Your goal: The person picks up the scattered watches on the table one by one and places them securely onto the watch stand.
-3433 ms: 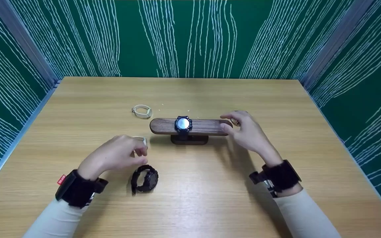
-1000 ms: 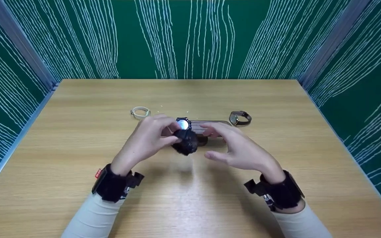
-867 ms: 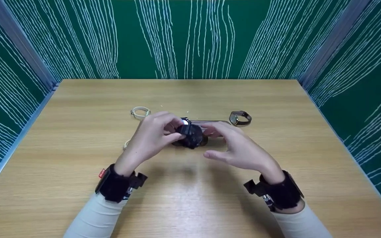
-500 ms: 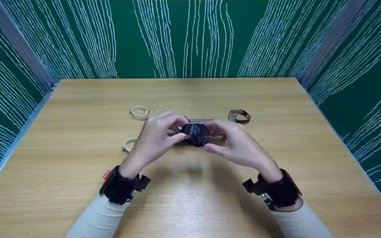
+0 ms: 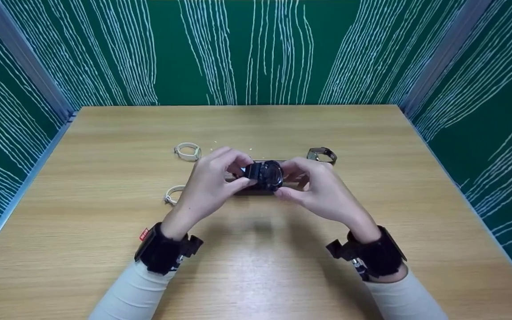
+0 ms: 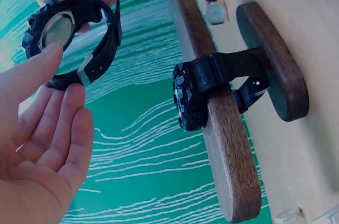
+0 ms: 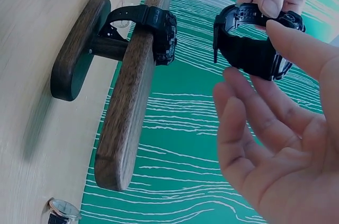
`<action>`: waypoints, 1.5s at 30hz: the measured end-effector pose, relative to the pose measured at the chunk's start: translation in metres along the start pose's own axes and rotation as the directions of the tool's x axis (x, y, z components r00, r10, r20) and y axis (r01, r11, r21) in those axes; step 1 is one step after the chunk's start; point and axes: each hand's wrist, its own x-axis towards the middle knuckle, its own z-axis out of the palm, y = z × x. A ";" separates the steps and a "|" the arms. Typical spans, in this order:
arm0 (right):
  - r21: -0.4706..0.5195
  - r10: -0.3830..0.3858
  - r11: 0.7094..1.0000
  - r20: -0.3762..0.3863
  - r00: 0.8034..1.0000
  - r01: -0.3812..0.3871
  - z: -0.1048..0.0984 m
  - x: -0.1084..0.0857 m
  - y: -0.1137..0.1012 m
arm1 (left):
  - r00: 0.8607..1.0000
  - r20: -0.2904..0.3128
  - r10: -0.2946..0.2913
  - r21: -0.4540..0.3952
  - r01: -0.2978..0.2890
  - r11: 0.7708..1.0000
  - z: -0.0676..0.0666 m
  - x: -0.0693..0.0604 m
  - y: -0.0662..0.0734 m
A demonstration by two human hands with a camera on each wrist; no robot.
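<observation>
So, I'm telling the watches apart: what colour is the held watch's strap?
The strap is black; the right wrist view shows it best.

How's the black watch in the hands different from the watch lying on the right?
The left hand and right hand hold the black watch; the gold-rimmed watch lies on the table.
The black watch has a knobbly case, the gold-rimmed watch a smooth one.
The black watch's face looks dark, the gold-rimmed watch's pale.
Both have dark, looped straps.
</observation>
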 end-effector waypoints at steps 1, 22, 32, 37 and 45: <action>-0.003 -0.003 1.000 -0.006 1.000 0.003 0.000 0.000 0.000 | 1.000 0.001 -0.001 0.001 0.001 1.000 0.000 0.000 0.000; -0.004 -0.056 0.998 -0.016 0.998 0.056 -0.006 -0.001 0.000 | 0.995 0.089 0.038 0.012 -0.040 0.999 0.005 0.000 -0.005; -0.082 -0.085 0.993 -0.020 0.996 0.083 -0.010 -0.002 0.001 | 0.993 0.107 0.051 0.022 -0.053 0.998 0.007 0.000 -0.004; -0.080 -0.061 0.995 -0.005 0.998 0.060 -0.009 -0.002 0.002 | 0.992 0.120 0.048 0.018 -0.051 0.999 0.006 0.000 -0.004; -0.120 -0.052 0.992 -0.011 0.999 0.051 -0.008 -0.002 0.002 | 0.986 0.157 0.049 -0.017 -0.047 0.999 0.005 0.000 -0.007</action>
